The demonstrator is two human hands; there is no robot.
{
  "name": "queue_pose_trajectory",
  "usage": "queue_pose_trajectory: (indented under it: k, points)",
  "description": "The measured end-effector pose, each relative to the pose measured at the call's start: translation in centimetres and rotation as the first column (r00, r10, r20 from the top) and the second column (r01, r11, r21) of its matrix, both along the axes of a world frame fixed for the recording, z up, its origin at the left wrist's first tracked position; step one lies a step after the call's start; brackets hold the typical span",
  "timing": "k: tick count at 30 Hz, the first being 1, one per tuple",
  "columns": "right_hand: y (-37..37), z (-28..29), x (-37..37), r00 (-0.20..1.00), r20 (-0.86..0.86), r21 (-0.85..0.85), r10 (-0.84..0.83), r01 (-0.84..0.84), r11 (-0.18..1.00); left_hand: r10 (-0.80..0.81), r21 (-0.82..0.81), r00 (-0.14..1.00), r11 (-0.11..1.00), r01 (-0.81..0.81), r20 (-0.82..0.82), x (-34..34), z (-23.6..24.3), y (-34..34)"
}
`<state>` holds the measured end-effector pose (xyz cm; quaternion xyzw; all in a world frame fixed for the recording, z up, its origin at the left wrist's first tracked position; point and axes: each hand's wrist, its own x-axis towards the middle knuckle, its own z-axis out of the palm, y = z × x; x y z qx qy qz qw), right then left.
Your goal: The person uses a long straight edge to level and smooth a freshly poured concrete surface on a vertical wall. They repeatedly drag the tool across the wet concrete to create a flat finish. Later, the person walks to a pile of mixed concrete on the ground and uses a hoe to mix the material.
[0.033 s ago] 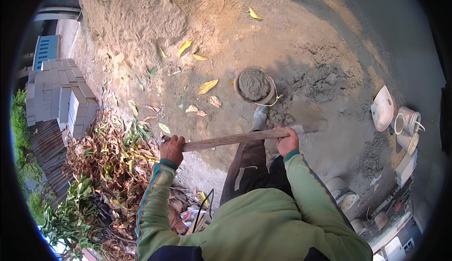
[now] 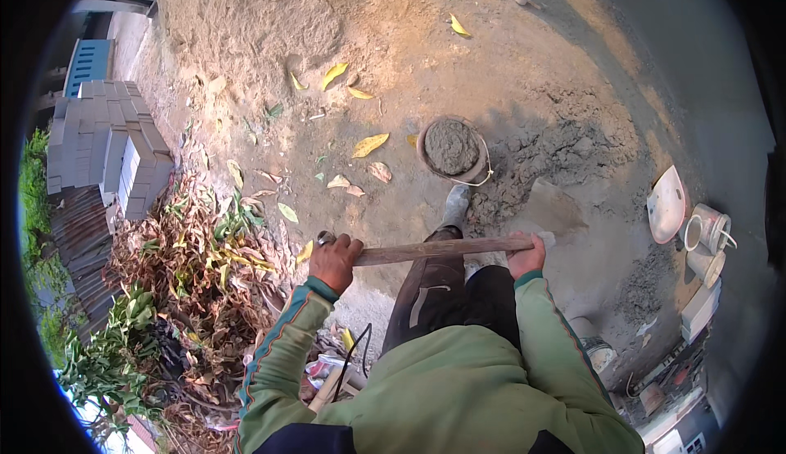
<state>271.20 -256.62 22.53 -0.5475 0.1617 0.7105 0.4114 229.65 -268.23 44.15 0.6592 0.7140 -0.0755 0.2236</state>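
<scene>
A long wooden handle (image 2: 442, 249) lies nearly level across the front of my legs, with both fists around it. My left hand (image 2: 334, 262) grips close to its left end. My right hand (image 2: 526, 255) is closed around its right end, beside a pale grey fitting. A flat grey patch (image 2: 555, 207) just beyond looks like a blade, but whether this is a shovel or a hoe I cannot tell. Ahead of my boot (image 2: 457, 203) stands a bucket (image 2: 423, 149) filled with wet grey mortar (image 2: 452, 147); its thin handle hangs down on the right.
Wet mortar (image 2: 565, 143) spreads over the ground right of the bucket. A sand pile (image 2: 246, 20) rises at far left. Stacked grey blocks (image 2: 90, 143) and dry leaves (image 2: 188, 290) lie left. At right are a cut-open pale container (image 2: 667, 204) and small buckets (image 2: 711, 229).
Both hands and the wooden handle have moved to the right. My right hand now covers more of the handle's right end. The bucket stays in front of my boot.
</scene>
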Motion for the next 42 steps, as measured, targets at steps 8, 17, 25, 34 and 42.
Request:
queue_pose_trajectory:
  k: [8, 17, 25, 34, 42]
  points:
    - [-3.4, -6.0, 21.4, 0.902, 0.347, -0.252, 0.255, -0.173, 0.952, 0.031, -0.015, 0.831, 1.000, -0.028, 0.555, 10.7, 5.3, -4.4]
    - [-5.4, 2.3, 36.5, 0.357, 0.631, -0.435, 0.689, -0.572, 0.695, 0.533, -0.351, 0.836, 0.814, -0.463, 0.131, -0.9, -4.3, -31.2]
    - [-8.5, 6.9, 39.6, -0.436, 0.801, -0.595, 0.410, -0.503, 0.627, 0.444, -0.281, 0.782, 0.894, -0.350, 0.437, -2.5, -13.0, -45.3]
    - [-19.8, 0.0, 25.9, -0.324, 0.796, -0.589, 0.512, -0.611, 0.529, 0.884, -0.660, -0.141, 0.219, -0.718, 0.447, -2.7, -12.1, -40.8]
    - [-17.4, 5.8, -4.8, -0.097, 0.434, -0.359, 0.895, -0.930, 0.073, 0.892, -0.695, -0.357, -0.071, -0.715, 0.276, -9.3, -15.4, -49.2]
